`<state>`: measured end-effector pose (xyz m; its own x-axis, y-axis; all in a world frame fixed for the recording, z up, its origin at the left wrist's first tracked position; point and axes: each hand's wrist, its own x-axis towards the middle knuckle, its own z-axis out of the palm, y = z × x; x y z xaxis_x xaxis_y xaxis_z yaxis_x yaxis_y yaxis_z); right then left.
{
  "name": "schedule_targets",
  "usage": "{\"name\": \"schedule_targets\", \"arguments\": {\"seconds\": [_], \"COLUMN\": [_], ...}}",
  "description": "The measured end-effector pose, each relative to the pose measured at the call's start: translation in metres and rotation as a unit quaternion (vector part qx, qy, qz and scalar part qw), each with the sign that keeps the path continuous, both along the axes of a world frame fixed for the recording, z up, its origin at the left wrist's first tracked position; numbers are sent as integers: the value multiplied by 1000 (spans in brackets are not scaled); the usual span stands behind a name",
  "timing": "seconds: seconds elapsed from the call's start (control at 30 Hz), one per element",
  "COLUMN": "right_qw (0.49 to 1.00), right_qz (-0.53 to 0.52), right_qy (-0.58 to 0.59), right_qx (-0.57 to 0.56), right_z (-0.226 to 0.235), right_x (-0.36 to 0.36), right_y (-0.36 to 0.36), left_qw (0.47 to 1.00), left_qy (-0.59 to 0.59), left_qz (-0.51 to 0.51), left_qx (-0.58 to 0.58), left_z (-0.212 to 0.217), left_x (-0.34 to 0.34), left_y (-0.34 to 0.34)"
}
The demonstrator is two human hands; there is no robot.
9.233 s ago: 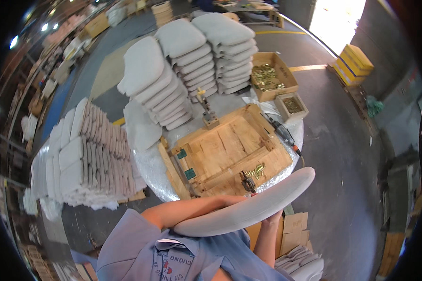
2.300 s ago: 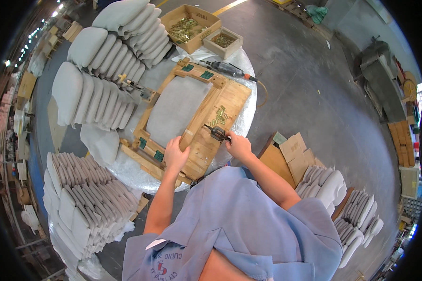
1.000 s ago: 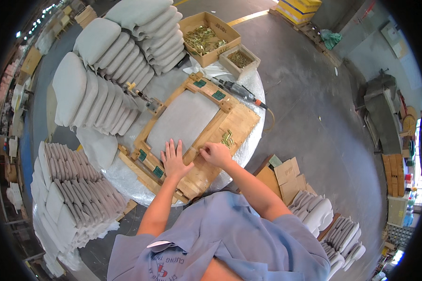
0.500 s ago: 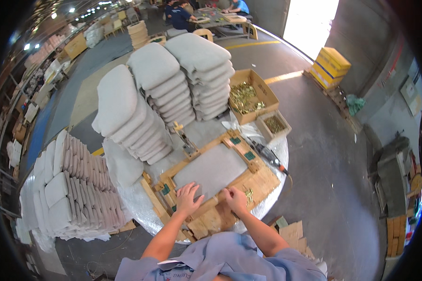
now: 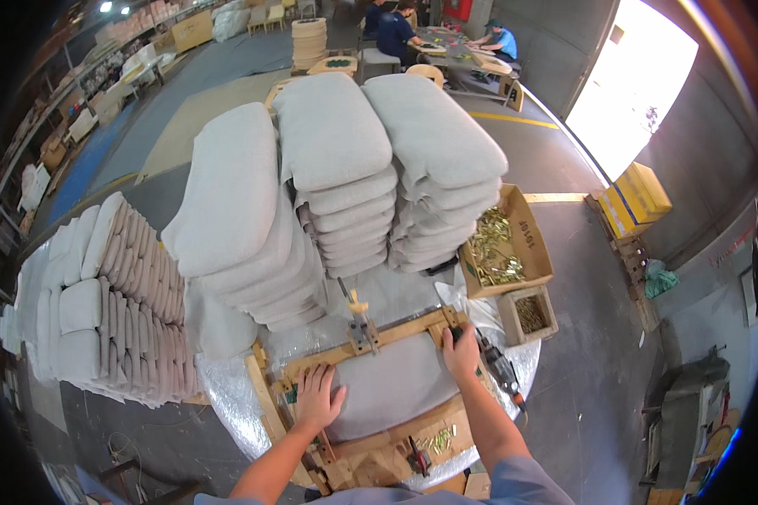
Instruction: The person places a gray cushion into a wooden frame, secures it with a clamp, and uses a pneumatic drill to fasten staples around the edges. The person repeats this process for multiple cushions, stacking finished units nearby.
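Note:
A grey fabric-covered seat pad (image 5: 387,383) lies inside a wooden jig frame (image 5: 396,331) on the table. My left hand (image 5: 316,402) rests with fingers stretched out over the frame's left side and the pad's left edge. At the far right corner, my right hand (image 5: 461,353) curls round a small dark part whose kind I cannot make out. A metal toggle clamp (image 5: 360,332) with a yellowish tip stands on the frame's far rail. Another clamp with a red part (image 5: 418,457) sits at the near side, beside loose brass-coloured hardware pieces (image 5: 440,439).
Tall stacks of grey pads (image 5: 337,135) rise behind the jig; more pads (image 5: 101,311) are piled at left. A cardboard box of brass-coloured fittings (image 5: 526,240), a small box of screws (image 5: 528,315) and a power drill (image 5: 503,370) lie right. People work at a far table (image 5: 459,55).
My right hand has gone from the pad's near edge to the jig's far right corner. My left hand stays at the left side. The view has shifted, and the near clamp now shows.

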<state>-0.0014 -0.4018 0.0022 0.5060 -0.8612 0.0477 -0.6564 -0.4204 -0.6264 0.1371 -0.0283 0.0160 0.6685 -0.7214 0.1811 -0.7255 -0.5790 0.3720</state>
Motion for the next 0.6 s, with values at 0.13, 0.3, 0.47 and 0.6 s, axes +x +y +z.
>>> {"name": "schedule_targets", "arguments": {"seconds": [0.13, 0.3, 0.47, 0.6], "right_qw": [998, 999, 990, 972], "right_qz": [24, 12, 1, 28], "right_qy": [9, 22, 0, 17], "right_qx": [-60, -39, -138, -232], "right_z": [-8, -4, 4, 8], "right_x": [-3, 2, 4, 14], "right_y": [6, 6, 11, 5], "left_qw": [1000, 999, 1000, 999], "left_qy": [4, 9, -10, 26], "left_qz": [5, 2, -7, -17], "left_qx": [23, 34, -16, -16], "left_z": [-4, -3, -4, -9], "left_x": [-6, -4, 2, 44], "left_y": [-7, -3, -1, -9]}}
